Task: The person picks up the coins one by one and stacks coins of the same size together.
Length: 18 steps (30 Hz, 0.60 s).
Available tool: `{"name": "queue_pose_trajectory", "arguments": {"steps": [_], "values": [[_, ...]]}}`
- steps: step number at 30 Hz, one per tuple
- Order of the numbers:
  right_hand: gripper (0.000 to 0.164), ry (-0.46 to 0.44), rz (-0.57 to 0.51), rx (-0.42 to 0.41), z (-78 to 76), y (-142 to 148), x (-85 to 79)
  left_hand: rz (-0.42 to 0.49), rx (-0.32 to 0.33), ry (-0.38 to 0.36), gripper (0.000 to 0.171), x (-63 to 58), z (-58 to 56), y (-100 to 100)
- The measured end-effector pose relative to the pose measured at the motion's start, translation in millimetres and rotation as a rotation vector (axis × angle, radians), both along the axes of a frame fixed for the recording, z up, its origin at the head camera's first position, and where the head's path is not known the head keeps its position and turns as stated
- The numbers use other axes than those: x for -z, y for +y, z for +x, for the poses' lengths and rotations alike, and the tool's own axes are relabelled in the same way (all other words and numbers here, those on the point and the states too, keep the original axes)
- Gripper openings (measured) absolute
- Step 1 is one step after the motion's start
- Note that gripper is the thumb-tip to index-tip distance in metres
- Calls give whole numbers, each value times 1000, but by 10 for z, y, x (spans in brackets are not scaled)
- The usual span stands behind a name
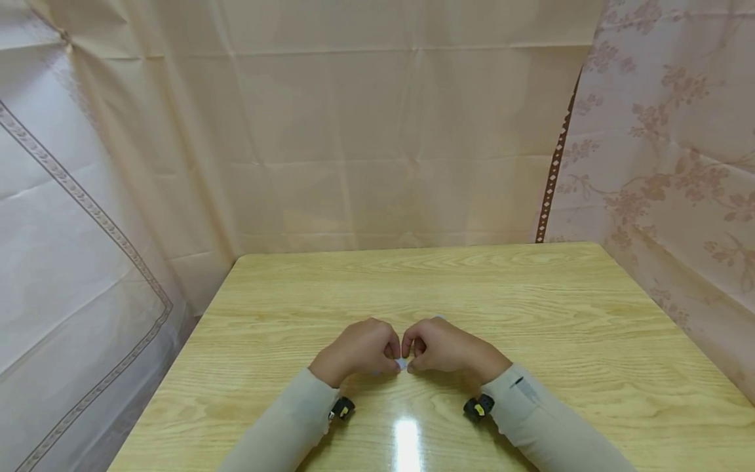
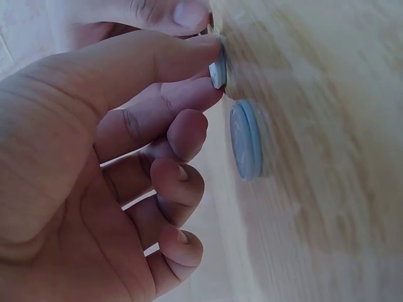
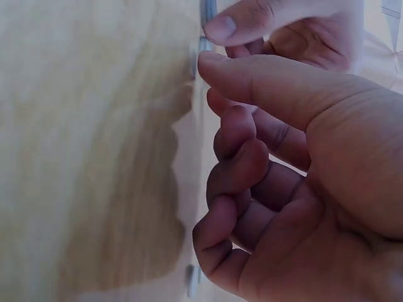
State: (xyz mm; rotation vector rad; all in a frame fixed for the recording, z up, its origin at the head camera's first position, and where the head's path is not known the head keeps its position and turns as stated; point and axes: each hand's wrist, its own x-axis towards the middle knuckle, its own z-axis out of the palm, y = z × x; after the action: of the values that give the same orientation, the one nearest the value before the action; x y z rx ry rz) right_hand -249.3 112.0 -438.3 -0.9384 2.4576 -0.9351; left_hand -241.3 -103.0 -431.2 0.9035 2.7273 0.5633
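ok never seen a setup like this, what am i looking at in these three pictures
There is no machine here: you see a person's bare left hand and right hand over a wooden table. The widest picture comes from a camera worn on the head, looking forward and down. The two close-ups come from cameras worn on the wrists, so the table looks turned on its side.

In the left wrist view, the left hand pinches a small pale-blue piece, and a blue disc lies on the table nearby. The right hand's fingertips are close to that piece; I cannot tell whether they grip it too.
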Motion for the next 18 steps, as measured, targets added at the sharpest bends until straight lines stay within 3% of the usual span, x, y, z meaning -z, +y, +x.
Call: {"name": "queue_pose_trajectory", "arguments": {"steps": [18], "values": [[14,54,-9,157,-137,171,-73,-26,-23,0,14,-19,33,9]]}}
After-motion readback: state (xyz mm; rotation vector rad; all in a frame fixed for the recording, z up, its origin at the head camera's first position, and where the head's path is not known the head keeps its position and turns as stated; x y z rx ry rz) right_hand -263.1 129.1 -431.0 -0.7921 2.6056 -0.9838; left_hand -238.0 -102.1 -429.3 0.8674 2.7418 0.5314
